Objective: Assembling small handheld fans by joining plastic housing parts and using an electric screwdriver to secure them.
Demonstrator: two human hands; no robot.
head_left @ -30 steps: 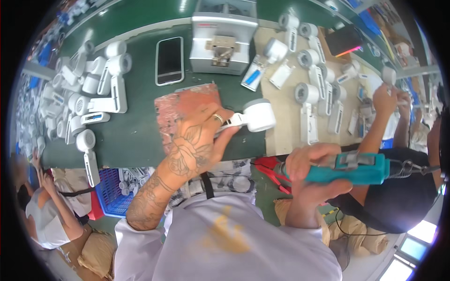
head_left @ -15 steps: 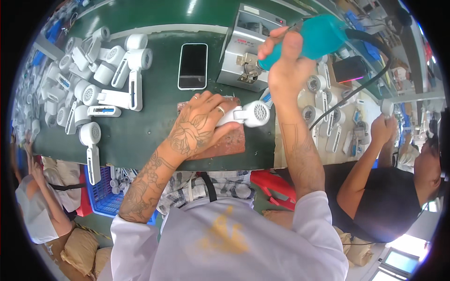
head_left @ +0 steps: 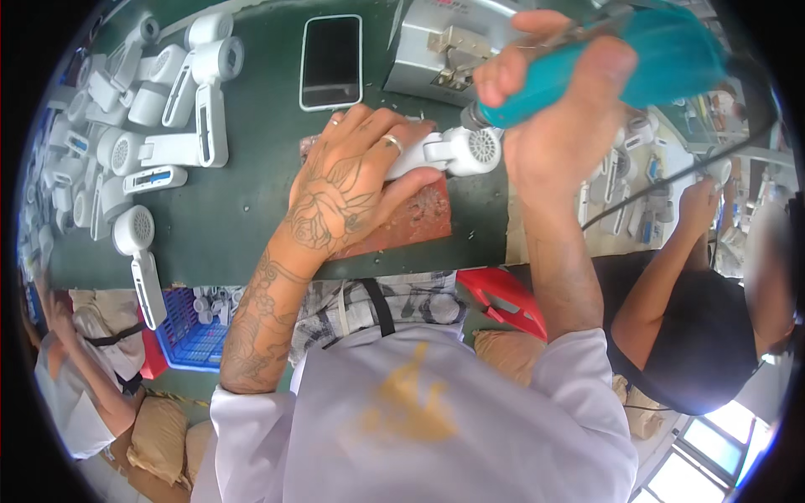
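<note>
Under my left hand (head_left: 345,180), a white mini folding fan (head_left: 475,152) lies over a reddish-brown block (head_left: 423,220). The thumb and fingers are wrapped round its handle, and its round grille head sticks out to the right. My right hand (head_left: 558,142) grips a teal electric screwdriver (head_left: 650,63), tilted with its nose down to the left. That nose is close to the upper edge of the fan's head and hinge; whether it touches cannot be seen. The driver's bit is hidden.
A silver box-shaped machine (head_left: 428,54) with a metal fitting stands beyond the fan. Left of it lies a phone (head_left: 332,63). Many white fans (head_left: 172,101) are heaped at the left. The screwdriver's cable (head_left: 671,178) trails right, near a co-worker's arm (head_left: 671,268). A blue crate (head_left: 197,335) sits below the table edge.
My right hand has brought the screwdriver from the silver machine's front to beside the fan's head. My left hand still holds the fan on the block. The whole view has shifted.
</note>
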